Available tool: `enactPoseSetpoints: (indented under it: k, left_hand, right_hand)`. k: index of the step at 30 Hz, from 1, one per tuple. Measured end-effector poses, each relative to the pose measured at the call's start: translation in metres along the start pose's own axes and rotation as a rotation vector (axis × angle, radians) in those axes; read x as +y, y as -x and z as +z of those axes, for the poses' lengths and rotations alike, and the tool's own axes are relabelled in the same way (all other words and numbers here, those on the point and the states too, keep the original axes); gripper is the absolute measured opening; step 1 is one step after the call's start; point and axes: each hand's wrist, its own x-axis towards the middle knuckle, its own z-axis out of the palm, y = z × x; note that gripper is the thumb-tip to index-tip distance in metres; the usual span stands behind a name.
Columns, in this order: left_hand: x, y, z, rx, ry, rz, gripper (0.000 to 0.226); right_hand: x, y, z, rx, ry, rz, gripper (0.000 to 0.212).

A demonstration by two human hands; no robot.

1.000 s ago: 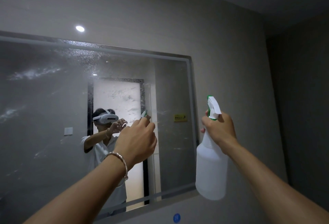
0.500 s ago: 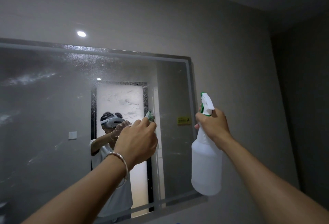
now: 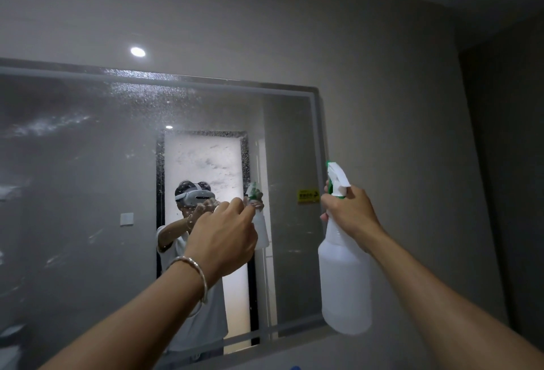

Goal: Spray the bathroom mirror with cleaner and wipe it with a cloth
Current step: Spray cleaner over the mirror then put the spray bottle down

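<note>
The left hand [image 3: 223, 240] is raised with its fingers curled inward. The back of the hand hides the palm, so it cannot be determined whether it holds anything; no cloth is visible. A bracelet [image 3: 191, 269] sits on the wrist behind those fingers. The right hand [image 3: 351, 216] grips the neck of the spray bottle [image 3: 344, 287], fingers wrapped round it just below the trigger head [image 3: 337, 178]. The white body hangs below the fingers and the nozzle is aimed toward the glass. Beyond the fingertips of both hands is the mirror [image 3: 88, 208]. Fine droplets cover its upper band above the left fingers, and streaks of cleaner lie well to the left of them. Judgement: spraying appears mostly complete, though the strip nearest the right fingers looks dry. Wiping has not begun and makes up the remaining work.
</note>
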Motion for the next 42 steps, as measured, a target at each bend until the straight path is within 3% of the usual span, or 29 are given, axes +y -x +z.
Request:
enactPoseSetpoints:
  k: [5,19,25,32,36,42]
  left_hand:
    - [0.008,0.010,0.001,-0.022,0.008,0.006,0.033]
    - [-0.003,0.039,0.001,-0.079,0.042,-0.006,0.026]
    - [-0.014,0.046,-0.004,-0.074,0.053,-0.011,0.027]
    - [-0.058,0.070,-0.022,-0.060,0.035,-0.024,0.024]
    - [-0.093,0.091,-0.029,-0.090,0.025,-0.074,0.023]
    - [-0.134,0.123,-0.043,-0.149,-0.017,-0.123,0.027]
  right_hand:
    - [0.011,0.009,0.001,-0.047,0.031,0.031,0.029]
    - [0.005,0.047,0.010,-0.053,-0.024,0.041,0.010]
    - [-0.012,0.065,0.024,-0.136,-0.065,0.008,0.017]
    - [-0.043,0.088,0.069,-0.171,-0.065,-0.022,0.017]
    - [-0.058,0.106,0.105,-0.157,-0.043,-0.041,0.002]
    - [-0.071,0.128,0.153,-0.185,-0.023,-0.054,0.005]
